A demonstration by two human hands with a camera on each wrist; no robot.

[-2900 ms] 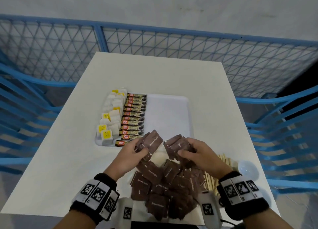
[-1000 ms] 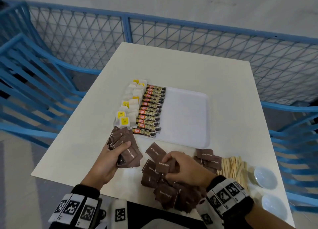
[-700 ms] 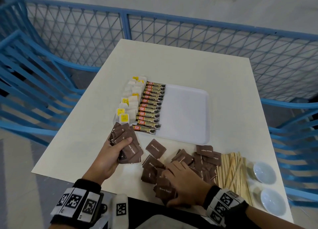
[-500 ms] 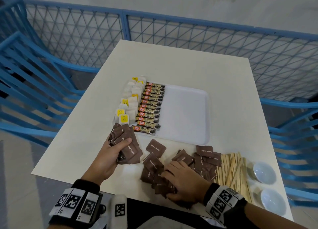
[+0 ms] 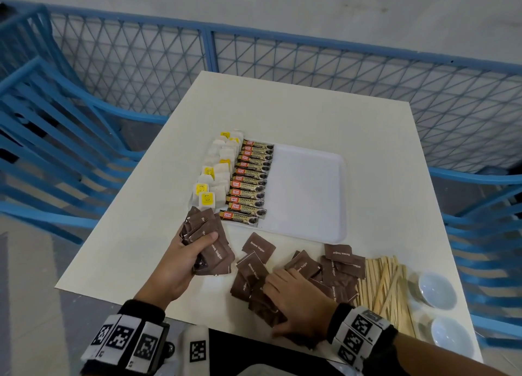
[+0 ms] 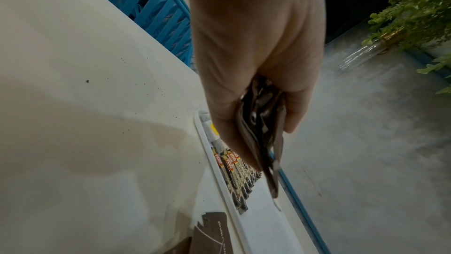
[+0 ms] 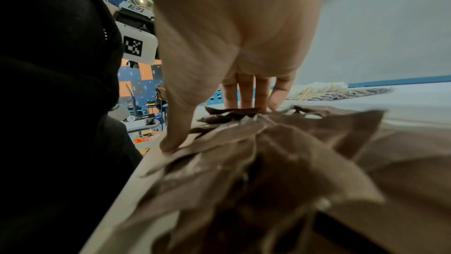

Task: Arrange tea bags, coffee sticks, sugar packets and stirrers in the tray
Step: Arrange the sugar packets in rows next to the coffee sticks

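My left hand (image 5: 195, 244) grips a fanned stack of brown sugar packets (image 5: 210, 234) just off the tray's near left corner; in the left wrist view the stack (image 6: 266, 142) sits between thumb and fingers. My right hand (image 5: 285, 299) lies palm down on the loose pile of sugar packets (image 5: 337, 265) at the table's near edge, fingers (image 7: 246, 92) straight and pressing on them. The white tray (image 5: 310, 230) holds a column of tea bags (image 5: 219, 175) and a column of coffee sticks (image 5: 251, 183) along its left side. Wooden stirrers (image 5: 387, 288) lie right of the pile.
Two small white bowls (image 5: 436, 289) (image 5: 452, 337) stand at the near right corner of the white table (image 5: 296, 107). A blue mesh fence (image 5: 282, 50) surrounds the table on the far side and both flanks.
My right hand let go of a single packet and dropped flat onto the pile near the table's edge. The left hand kept its stack almost still beside the tray.
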